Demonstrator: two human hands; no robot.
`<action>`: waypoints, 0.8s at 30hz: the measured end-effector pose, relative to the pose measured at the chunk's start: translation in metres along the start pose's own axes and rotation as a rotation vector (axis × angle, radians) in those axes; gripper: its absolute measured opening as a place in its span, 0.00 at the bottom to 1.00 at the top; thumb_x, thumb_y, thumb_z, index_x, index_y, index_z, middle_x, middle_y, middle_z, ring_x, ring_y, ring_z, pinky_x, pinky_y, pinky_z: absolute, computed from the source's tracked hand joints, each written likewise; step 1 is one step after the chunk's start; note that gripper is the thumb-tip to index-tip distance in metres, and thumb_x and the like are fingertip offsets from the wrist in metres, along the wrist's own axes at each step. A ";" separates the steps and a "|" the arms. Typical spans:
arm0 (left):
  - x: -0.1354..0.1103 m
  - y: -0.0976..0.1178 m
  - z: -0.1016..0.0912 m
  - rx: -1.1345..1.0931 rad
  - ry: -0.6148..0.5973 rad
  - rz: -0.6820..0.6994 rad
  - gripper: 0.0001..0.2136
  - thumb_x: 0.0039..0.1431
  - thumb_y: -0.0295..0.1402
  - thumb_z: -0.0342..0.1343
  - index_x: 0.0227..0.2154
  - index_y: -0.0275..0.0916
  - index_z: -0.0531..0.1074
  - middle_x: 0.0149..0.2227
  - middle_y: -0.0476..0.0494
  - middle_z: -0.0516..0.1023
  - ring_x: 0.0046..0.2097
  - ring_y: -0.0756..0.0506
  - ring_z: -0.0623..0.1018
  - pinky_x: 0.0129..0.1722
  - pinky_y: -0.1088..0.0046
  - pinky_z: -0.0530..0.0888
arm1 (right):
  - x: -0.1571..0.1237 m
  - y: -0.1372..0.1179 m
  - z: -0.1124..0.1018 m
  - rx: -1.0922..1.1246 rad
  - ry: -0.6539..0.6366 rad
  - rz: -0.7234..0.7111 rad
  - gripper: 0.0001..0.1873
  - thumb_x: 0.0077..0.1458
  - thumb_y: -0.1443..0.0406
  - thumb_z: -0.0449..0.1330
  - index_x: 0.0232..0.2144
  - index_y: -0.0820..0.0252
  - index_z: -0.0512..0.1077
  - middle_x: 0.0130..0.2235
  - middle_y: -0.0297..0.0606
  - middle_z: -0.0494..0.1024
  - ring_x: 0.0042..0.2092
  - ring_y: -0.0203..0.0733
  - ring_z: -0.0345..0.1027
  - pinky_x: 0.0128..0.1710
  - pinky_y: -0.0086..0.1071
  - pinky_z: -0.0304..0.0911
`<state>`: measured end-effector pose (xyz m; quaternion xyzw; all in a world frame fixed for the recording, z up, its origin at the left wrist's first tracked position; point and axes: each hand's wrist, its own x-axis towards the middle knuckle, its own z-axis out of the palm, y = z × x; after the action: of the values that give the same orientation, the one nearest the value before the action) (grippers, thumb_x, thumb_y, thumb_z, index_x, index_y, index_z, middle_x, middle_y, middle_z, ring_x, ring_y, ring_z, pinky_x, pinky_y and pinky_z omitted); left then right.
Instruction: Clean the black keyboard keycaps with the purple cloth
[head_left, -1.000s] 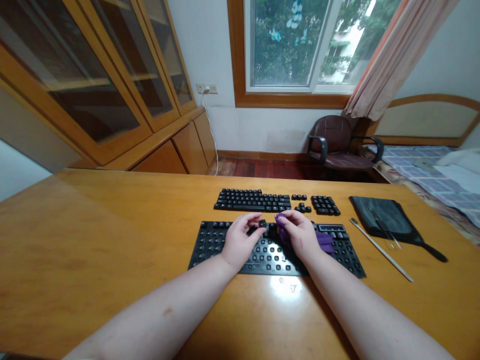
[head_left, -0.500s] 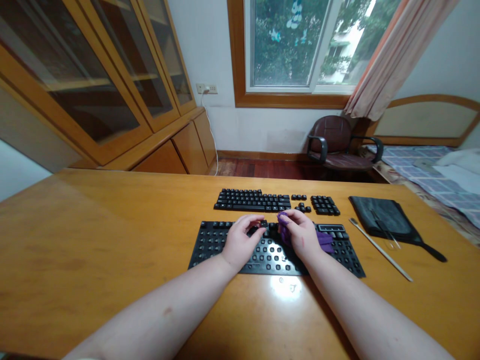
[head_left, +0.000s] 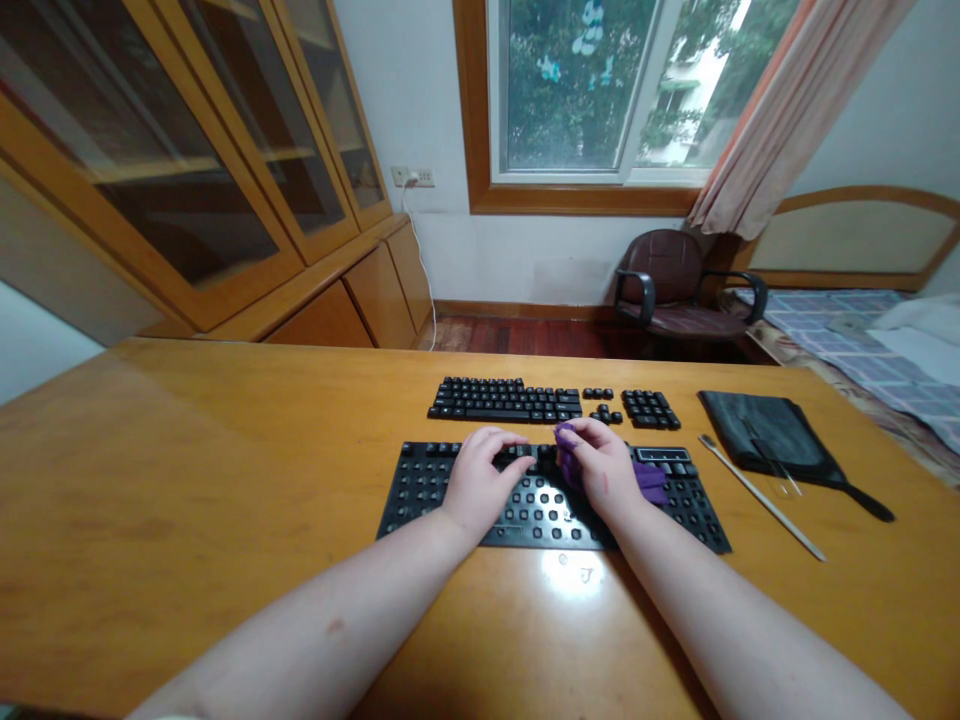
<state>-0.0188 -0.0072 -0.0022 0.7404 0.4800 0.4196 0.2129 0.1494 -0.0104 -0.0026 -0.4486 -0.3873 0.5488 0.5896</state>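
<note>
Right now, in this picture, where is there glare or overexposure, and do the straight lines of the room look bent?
In the head view, a bright glare patch shines on the wooden desk below the keyboard; the window is overexposed at its right side; the glass-fronted cabinet leans strongly from wide-angle distortion.

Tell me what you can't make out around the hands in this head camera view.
Head view:
The keyboard centre: covered by the left hand and right hand.
The purple cloth: full shape hidden, bunched under the right hand.
The loose keycaps: legends too small to read.
The thin items on the black pouch: too small to identify.
</note>
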 end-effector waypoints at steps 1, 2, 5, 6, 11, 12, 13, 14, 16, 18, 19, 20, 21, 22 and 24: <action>0.000 0.000 0.000 0.051 -0.017 -0.003 0.06 0.50 0.33 0.61 0.33 0.40 0.73 0.36 0.47 0.75 0.41 0.45 0.72 0.45 0.64 0.69 | 0.000 0.000 0.000 -0.002 -0.001 0.001 0.13 0.44 0.58 0.65 0.27 0.61 0.69 0.16 0.28 0.68 0.15 0.30 0.57 0.13 0.23 0.50; -0.001 0.001 -0.001 0.106 -0.038 -0.004 0.07 0.50 0.34 0.61 0.32 0.41 0.73 0.35 0.47 0.75 0.42 0.44 0.72 0.47 0.62 0.68 | 0.000 0.000 0.000 -0.005 -0.001 0.001 0.13 0.44 0.58 0.65 0.27 0.61 0.69 0.16 0.28 0.68 0.15 0.30 0.57 0.13 0.23 0.50; -0.004 0.004 0.000 0.263 -0.106 0.004 0.07 0.49 0.37 0.61 0.32 0.43 0.74 0.34 0.49 0.76 0.42 0.43 0.71 0.54 0.53 0.60 | 0.000 0.000 0.001 -0.008 0.000 0.001 0.13 0.44 0.58 0.65 0.27 0.61 0.69 0.16 0.28 0.68 0.15 0.30 0.57 0.13 0.23 0.51; -0.005 0.005 0.000 0.306 -0.121 0.010 0.07 0.49 0.37 0.61 0.32 0.43 0.74 0.35 0.49 0.76 0.43 0.42 0.71 0.56 0.51 0.56 | 0.000 0.000 0.001 -0.008 0.001 0.000 0.13 0.44 0.58 0.65 0.27 0.61 0.69 0.16 0.28 0.69 0.15 0.30 0.57 0.13 0.23 0.51; -0.010 0.010 0.001 0.426 -0.151 0.031 0.07 0.51 0.35 0.59 0.34 0.43 0.72 0.36 0.49 0.76 0.45 0.42 0.69 0.59 0.46 0.46 | 0.000 0.001 0.000 -0.008 -0.015 -0.007 0.13 0.44 0.58 0.65 0.27 0.61 0.69 0.16 0.29 0.69 0.16 0.30 0.57 0.14 0.24 0.52; -0.010 0.011 0.001 0.435 -0.153 0.028 0.06 0.51 0.34 0.59 0.34 0.43 0.71 0.36 0.49 0.76 0.45 0.42 0.69 0.59 0.46 0.46 | 0.000 0.001 0.000 -0.009 -0.017 -0.009 0.13 0.44 0.58 0.65 0.27 0.61 0.69 0.16 0.29 0.68 0.16 0.30 0.57 0.14 0.24 0.52; -0.010 0.011 0.001 0.442 -0.156 0.023 0.06 0.52 0.34 0.59 0.34 0.43 0.71 0.36 0.49 0.75 0.45 0.42 0.69 0.59 0.46 0.46 | 0.000 0.001 0.000 -0.011 -0.018 -0.010 0.13 0.44 0.58 0.65 0.27 0.61 0.69 0.17 0.29 0.69 0.16 0.30 0.57 0.15 0.24 0.52; -0.009 0.012 0.000 0.448 -0.160 0.018 0.06 0.51 0.34 0.59 0.33 0.43 0.70 0.36 0.49 0.75 0.45 0.42 0.69 0.59 0.46 0.47 | 0.000 0.001 0.000 -0.013 -0.018 -0.010 0.13 0.44 0.58 0.65 0.26 0.61 0.69 0.17 0.29 0.69 0.16 0.30 0.57 0.15 0.24 0.52; -0.008 0.013 -0.001 0.462 -0.170 0.010 0.06 0.51 0.34 0.59 0.32 0.42 0.69 0.34 0.49 0.75 0.44 0.42 0.69 0.59 0.46 0.48 | -0.001 0.001 0.000 -0.014 -0.016 -0.006 0.12 0.44 0.58 0.65 0.26 0.61 0.69 0.17 0.29 0.69 0.16 0.29 0.57 0.14 0.24 0.52; -0.008 0.012 -0.001 0.473 -0.179 0.010 0.06 0.51 0.34 0.59 0.31 0.42 0.69 0.33 0.49 0.74 0.43 0.42 0.69 0.58 0.46 0.49 | -0.001 0.000 0.001 -0.011 -0.014 -0.001 0.12 0.44 0.59 0.65 0.26 0.60 0.69 0.17 0.28 0.68 0.16 0.29 0.57 0.14 0.24 0.51; -0.008 0.012 -0.001 0.478 -0.183 0.013 0.06 0.52 0.35 0.59 0.31 0.42 0.68 0.33 0.49 0.74 0.43 0.42 0.69 0.58 0.46 0.49 | -0.001 0.000 0.001 -0.009 -0.016 0.000 0.12 0.44 0.59 0.65 0.26 0.60 0.69 0.17 0.28 0.68 0.16 0.29 0.56 0.14 0.23 0.51; -0.008 0.012 -0.001 0.481 -0.186 0.018 0.06 0.52 0.35 0.59 0.31 0.42 0.68 0.34 0.49 0.74 0.43 0.42 0.69 0.58 0.46 0.49 | -0.001 0.001 0.001 -0.008 -0.018 -0.002 0.12 0.44 0.59 0.65 0.26 0.60 0.69 0.17 0.28 0.68 0.16 0.29 0.56 0.14 0.23 0.51; -0.008 0.011 -0.001 0.484 -0.189 0.025 0.06 0.52 0.35 0.58 0.31 0.42 0.69 0.34 0.49 0.74 0.43 0.42 0.69 0.58 0.46 0.49 | -0.001 0.001 0.001 -0.010 -0.021 -0.004 0.12 0.44 0.59 0.65 0.26 0.60 0.69 0.17 0.28 0.68 0.16 0.29 0.56 0.14 0.23 0.51; -0.008 0.011 -0.001 0.487 -0.192 0.031 0.06 0.52 0.36 0.58 0.31 0.42 0.69 0.34 0.49 0.74 0.43 0.42 0.69 0.58 0.46 0.49 | 0.000 0.001 0.001 -0.012 -0.023 -0.008 0.12 0.44 0.59 0.65 0.26 0.60 0.70 0.17 0.28 0.68 0.16 0.29 0.57 0.15 0.24 0.51; -0.009 0.011 -0.001 0.492 -0.193 0.042 0.06 0.52 0.36 0.58 0.32 0.42 0.70 0.35 0.48 0.75 0.44 0.42 0.69 0.59 0.47 0.49 | 0.000 0.001 0.000 -0.017 -0.025 -0.014 0.11 0.44 0.59 0.65 0.26 0.60 0.70 0.17 0.28 0.69 0.17 0.29 0.57 0.15 0.24 0.52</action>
<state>-0.0156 -0.0199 0.0028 0.8164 0.5295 0.2219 0.0623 0.1488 -0.0106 -0.0038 -0.4439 -0.4024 0.5470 0.5847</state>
